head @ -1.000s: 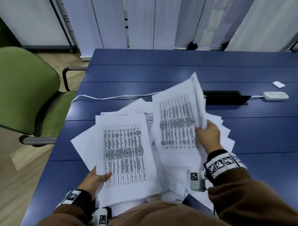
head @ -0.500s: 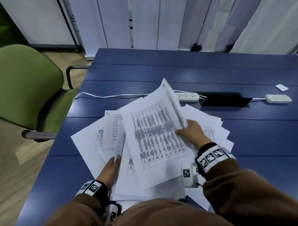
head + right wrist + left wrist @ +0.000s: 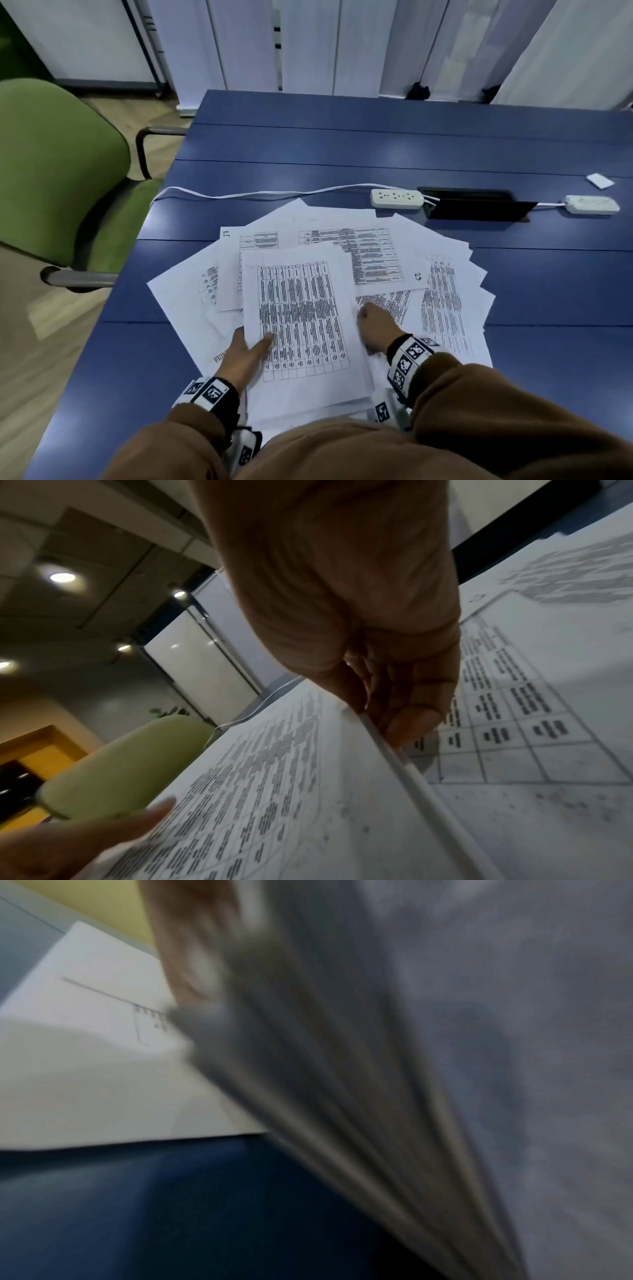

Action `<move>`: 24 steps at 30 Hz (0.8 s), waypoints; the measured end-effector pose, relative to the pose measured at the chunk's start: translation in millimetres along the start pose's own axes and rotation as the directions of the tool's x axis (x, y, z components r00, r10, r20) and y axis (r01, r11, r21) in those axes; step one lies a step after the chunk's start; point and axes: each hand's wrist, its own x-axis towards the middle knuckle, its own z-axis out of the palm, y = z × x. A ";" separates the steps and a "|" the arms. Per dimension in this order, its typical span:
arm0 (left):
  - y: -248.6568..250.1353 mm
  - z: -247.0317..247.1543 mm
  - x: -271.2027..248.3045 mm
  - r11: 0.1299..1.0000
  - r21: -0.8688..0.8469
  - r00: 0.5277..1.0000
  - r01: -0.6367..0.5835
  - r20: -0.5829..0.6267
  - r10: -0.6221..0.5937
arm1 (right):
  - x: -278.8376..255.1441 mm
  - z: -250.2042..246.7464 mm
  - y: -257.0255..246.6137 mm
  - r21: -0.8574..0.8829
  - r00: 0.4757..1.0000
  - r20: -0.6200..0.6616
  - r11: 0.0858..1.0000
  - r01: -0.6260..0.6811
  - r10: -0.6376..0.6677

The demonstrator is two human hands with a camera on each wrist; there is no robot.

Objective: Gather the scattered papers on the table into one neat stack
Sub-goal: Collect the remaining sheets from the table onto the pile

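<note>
Printed white papers [image 3: 442, 301] lie fanned out over the blue table [image 3: 342, 144]. On top of them, near me, sits a thicker stack [image 3: 298, 325] with a printed grid facing up. My left hand [image 3: 246, 353] grips the stack's lower left edge, thumb on top. My right hand [image 3: 375, 323] is at the stack's right edge, knuckles up. In the right wrist view this hand [image 3: 394, 696] pinches the edge of the stack [image 3: 274, 791], and the left thumb [image 3: 120, 829] lies on the sheet. The left wrist view is blurred, showing the stack's layered edges [image 3: 342, 1096] close up.
A green chair [image 3: 51, 178] stands off the table's left edge. Beyond the papers lie a white power strip [image 3: 396, 198] with its cable [image 3: 239, 193], a black cable hatch [image 3: 476, 207], a second strip [image 3: 592, 205] and a small white card [image 3: 599, 181].
The sheets my right hand held up have come down flat onto the stack. The right hand has dropped to the stack's right edge. My left thumb now lies on the top sheet.
</note>
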 end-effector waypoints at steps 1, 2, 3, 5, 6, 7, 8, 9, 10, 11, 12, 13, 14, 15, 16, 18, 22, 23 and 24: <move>0.0 2.3 -1.6 1.000 0.007 1.000 -0.011 0.011 0.011 | -1.5 4.1 -1.7 -0.023 0.999 0.029 1.000 0.020 -0.019; 0.2 3.4 -3.0 0.999 0.023 1.000 -0.023 0.014 0.022 | -1.3 5.8 -3.1 -0.045 0.998 0.035 0.998 0.044 -0.042; -4.1 2.5 -0.7 0.999 0.024 0.999 -0.025 0.022 0.024 | 2.6 5.7 -0.3 -0.028 0.998 0.018 0.998 0.055 -0.055; -9.0 -2.4 0.3 0.999 -0.051 0.999 -0.004 0.040 0.006 | 8.7 -4.3 3.5 0.147 0.996 -0.081 0.989 -0.016 0.028; -8.9 -4.3 -0.4 0.997 -0.080 0.999 0.003 0.054 0.001 | 12.7 -13.1 7.7 0.282 0.978 -0.161 0.956 -0.084 0.134; -11.1 -6.4 0.8 0.994 -0.108 0.997 0.025 0.074 -0.017 | 18.6 -23.3 13.1 0.390 0.931 -0.248 0.907 -0.159 0.269; -11.9 -7.6 1.6 0.989 -0.146 0.996 0.039 0.080 -0.028 | 22.2 -34.9 18.2 0.471 0.861 -0.303 0.849 -0.238 0.409; -12.4 -9.5 3.1 0.986 -0.158 0.995 0.060 0.088 -0.046 | 23.5 -45.2 22.6 0.507 0.796 -0.316 0.801 -0.318 0.516; -12.2 -10.1 4.1 0.985 -0.165 0.995 0.059 0.085 -0.046 | 25.2 -55.1 27.9 0.523 0.751 -0.309 0.764 -0.378 0.583; -12.0 -10.3 5.7 0.988 -0.143 0.995 0.058 0.089 -0.045 | 27.1 -62.9 31.5 0.539 0.731 -0.287 0.735 -0.411 0.619; -12.6 -11.1 7.7 0.990 -0.131 0.996 0.045 0.082 -0.035 | 30.3 -68.3 33.0 0.569 0.733 -0.270 0.717 -0.402 0.625; -10.8 -11.3 8.4 0.994 -0.105 0.996 0.045 0.084 -0.036 | 36.9 -70.0 36.1 0.619 0.753 -0.236 0.692 -0.370 0.614; -10.6 -11.9 9.1 0.995 -0.090 0.996 0.037 0.088 -0.029 | 41.2 -70.2 37.6 0.676 0.780 -0.200 0.659 -0.328 0.593; -10.0 -12.8 9.5 0.997 -0.074 0.995 0.037 0.095 -0.030 | 45.7 -69.9 41.1 0.728 0.799 -0.174 0.622 -0.289 0.575; -11.5 -12.9 11.5 0.997 -0.073 0.995 0.035 0.097 -0.028 | 52.5 -67.9 47.6 0.761 0.810 -0.171 0.598 -0.253 0.561; -13.6 -14.3 13.7 0.995 -0.090 0.994 0.042 0.101 -0.032 | 56.0 -66.4 50.8 0.780 0.840 -0.153 0.585 -0.221 0.521; -14.6 -12.8 13.6 0.993 -0.110 0.994 0.053 0.103 -0.041 | 51.4 -66.7 41.6 0.882 0.900 -0.170 0.469 -0.042 0.401; -13.8 -12.8 13.0 0.991 -0.119 0.993 0.062 0.107 -0.049 | 52.3 -65.2 40.7 0.892 0.913 -0.161 0.452 -0.028 0.374; -14.4 -13.1 13.3 0.991 -0.120 0.993 0.063 0.109 -0.050 | 53.1 -63.4 39.3 0.899 0.927 -0.152 0.437 -0.015 0.344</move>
